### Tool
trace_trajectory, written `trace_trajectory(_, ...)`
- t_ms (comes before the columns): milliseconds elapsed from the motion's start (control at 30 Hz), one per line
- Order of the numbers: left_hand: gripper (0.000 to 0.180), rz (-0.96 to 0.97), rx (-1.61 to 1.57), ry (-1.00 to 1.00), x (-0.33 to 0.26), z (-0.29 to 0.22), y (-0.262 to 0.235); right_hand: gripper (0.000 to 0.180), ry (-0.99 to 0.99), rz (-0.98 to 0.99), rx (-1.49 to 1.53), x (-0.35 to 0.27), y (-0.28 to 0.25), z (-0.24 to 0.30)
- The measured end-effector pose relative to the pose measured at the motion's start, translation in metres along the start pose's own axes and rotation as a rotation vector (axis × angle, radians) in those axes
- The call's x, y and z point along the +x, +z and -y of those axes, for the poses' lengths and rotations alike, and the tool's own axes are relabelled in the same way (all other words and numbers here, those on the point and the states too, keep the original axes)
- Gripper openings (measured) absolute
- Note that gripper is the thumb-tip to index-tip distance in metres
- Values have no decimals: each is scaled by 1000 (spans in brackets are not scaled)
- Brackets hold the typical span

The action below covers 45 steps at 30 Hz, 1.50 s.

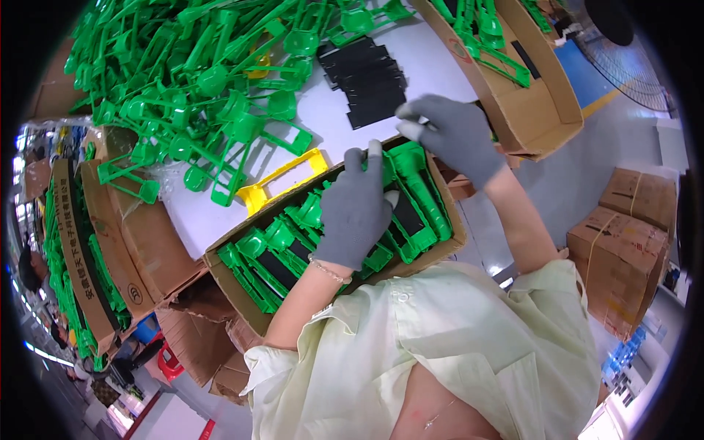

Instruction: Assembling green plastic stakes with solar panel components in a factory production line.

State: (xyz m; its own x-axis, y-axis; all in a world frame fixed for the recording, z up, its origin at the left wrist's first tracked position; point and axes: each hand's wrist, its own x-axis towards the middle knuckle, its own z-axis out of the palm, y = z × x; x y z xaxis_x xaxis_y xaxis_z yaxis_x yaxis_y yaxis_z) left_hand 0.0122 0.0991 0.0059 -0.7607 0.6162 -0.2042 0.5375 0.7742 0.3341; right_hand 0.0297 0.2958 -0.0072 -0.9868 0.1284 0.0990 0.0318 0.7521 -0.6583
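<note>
Several green parts (309, 211) half-hidden by left hand (355, 213), pile (194, 84) cropped

Over the carton (457, 224), my left hand (352, 220) hides some green parts (422, 187), and I can't tell whether its fingers grip one. My shirt (440, 315) covers part of the carton's near edge. Beyond the carton, whether my right hand (455, 139) touches the black sheets (370, 81) is unclear, and the green heap (213, 81) runs past the upper edge. Right of the carton, a fan (627, 73) is cut off.
</note>
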Motion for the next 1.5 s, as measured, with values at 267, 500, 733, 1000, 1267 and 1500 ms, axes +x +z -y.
trace_trajectory(267,42,-563,86,-200,1,126,-53,26,-303,229,-451,66,50,-3)
trace_trajectory(500,61,-514,242,-329,53,125,-41,25,-322,256,-433,61,51,2)
trace_trajectory(733,56,-470,263,-338,46,135,-48,17,-263,-60,110,59,9,10)
trace_trajectory(1000,36,-713,18,-530,-55,113,-85,21,294,70,749,-1,-27,45)
trace_trajectory(1267,22,-736,7,-637,-88,159,-41,20,318,201,822,-20,-18,64)
trace_trajectory(1500,34,-886,-442,-493,-75,178,-21,21,328,193,811,-26,-11,67)
